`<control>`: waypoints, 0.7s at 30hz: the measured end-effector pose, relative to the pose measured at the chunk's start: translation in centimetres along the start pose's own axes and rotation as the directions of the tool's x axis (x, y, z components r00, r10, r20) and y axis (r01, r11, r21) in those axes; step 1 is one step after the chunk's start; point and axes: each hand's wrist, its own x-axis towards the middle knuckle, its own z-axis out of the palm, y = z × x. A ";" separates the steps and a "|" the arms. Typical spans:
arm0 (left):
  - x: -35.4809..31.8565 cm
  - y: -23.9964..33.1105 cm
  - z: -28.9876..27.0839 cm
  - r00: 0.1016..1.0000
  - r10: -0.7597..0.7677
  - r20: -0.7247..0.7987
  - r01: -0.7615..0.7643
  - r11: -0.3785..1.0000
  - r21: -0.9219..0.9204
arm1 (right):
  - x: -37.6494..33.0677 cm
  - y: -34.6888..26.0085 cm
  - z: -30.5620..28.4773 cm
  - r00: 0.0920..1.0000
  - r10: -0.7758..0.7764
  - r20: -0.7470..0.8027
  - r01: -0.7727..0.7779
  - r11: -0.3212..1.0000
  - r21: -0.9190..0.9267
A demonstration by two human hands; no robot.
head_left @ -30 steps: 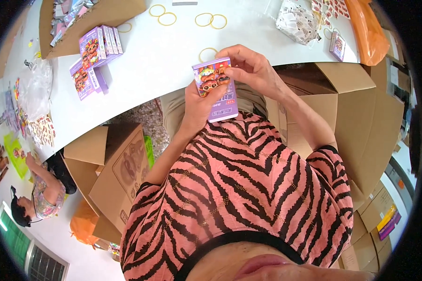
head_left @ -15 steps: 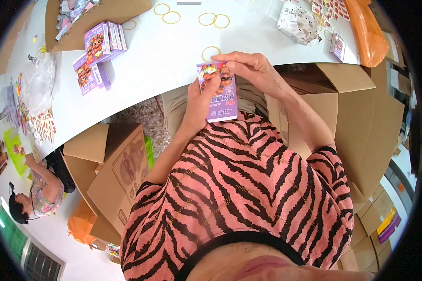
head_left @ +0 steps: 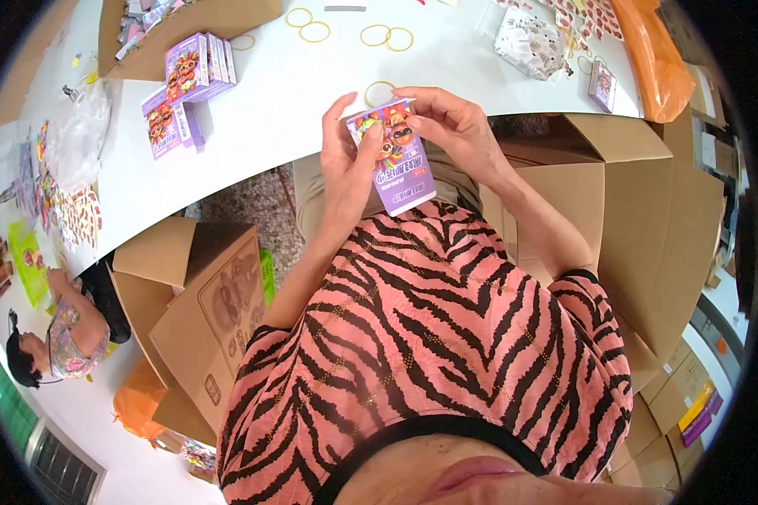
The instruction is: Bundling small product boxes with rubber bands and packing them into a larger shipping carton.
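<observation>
Between both hands, over my lap at the table's edge, is a small purple card box [head_left: 403, 175] with cartoon figures printed on it. My left hand [head_left: 348, 156] grips its left side, thumb on the printed face and index finger raised off the far corner. The thumb and fingers of my right hand [head_left: 451, 126] pinch the far right corner, where a white flap edge shows. Just beyond the box a yellow rubber band [head_left: 381, 93] lies on the white table [head_left: 269, 101]. Whatever is inside the box is hidden.
Several purple boxes [head_left: 195, 71] stand at the left beside a filled carton [head_left: 227, 18]. More rubber bands [head_left: 314, 32] lie far off. A clear bag [head_left: 531, 44] and a small box [head_left: 602, 86] sit right. Open cartons [head_left: 556, 202] flank my lap; another person [head_left: 63, 332] sits left.
The box has tilted, its near end swinging slightly right. My left index finger has lifted away from the box, and the flap edge at the far end now shows.
</observation>
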 end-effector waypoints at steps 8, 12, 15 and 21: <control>-0.5 -0.9 -1.8 0.988 0.060 0.140 -0.072 0.994 0.087 | -1.2 0.5 0.5 0.995 0.088 0.056 -0.095 0.985 0.141; -1.0 -1.4 -1.8 0.985 0.161 0.068 -0.172 0.967 0.187 | -1.5 0.9 0.8 0.992 0.056 0.113 -0.077 0.978 0.196; -0.9 -1.7 -1.9 0.985 0.173 0.012 -0.173 0.971 0.163 | -1.1 1.0 0.9 0.990 0.060 0.132 -0.084 0.978 0.191; 1.4 -2.0 -3.2 0.990 -0.031 -0.141 0.018 0.996 -0.092 | -0.9 -0.1 0.2 0.979 -0.168 0.113 0.199 0.898 -0.391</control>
